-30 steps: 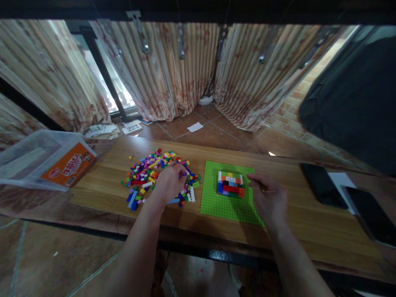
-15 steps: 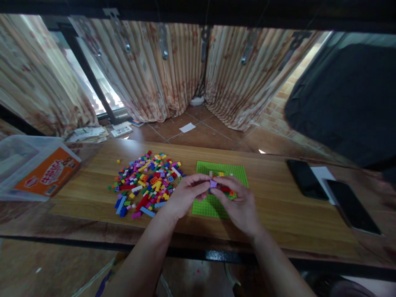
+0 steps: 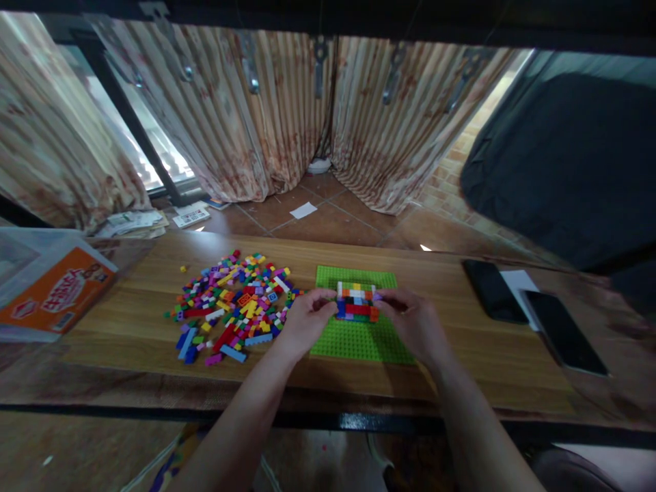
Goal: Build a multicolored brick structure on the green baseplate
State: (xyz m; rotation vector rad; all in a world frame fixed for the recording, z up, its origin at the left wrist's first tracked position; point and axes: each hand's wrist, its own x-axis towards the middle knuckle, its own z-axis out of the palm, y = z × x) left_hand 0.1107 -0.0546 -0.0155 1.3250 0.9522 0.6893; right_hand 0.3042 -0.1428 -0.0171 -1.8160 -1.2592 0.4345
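In the head view, a bright green studded baseplate (image 3: 353, 343) lies on the wooden counter (image 3: 492, 369), just right of the frame's centre and below its middle. On it sits a small multicoloured brick build (image 3: 357, 301), with white, orange, red and blue pieces. The left hand (image 3: 306, 324) is at the build's left side, fingertips by its blue end; whether they grip it, I cannot tell. The right hand (image 3: 416, 324) pinches a small purple brick (image 3: 378, 296) between its fingers at the build's right edge. Loose bricks (image 3: 249, 309) spread left of the baseplate. A clear plastic box (image 3: 61, 290) with an orange label stands at the far left; two dark phones (image 3: 566, 333) lie at the right.
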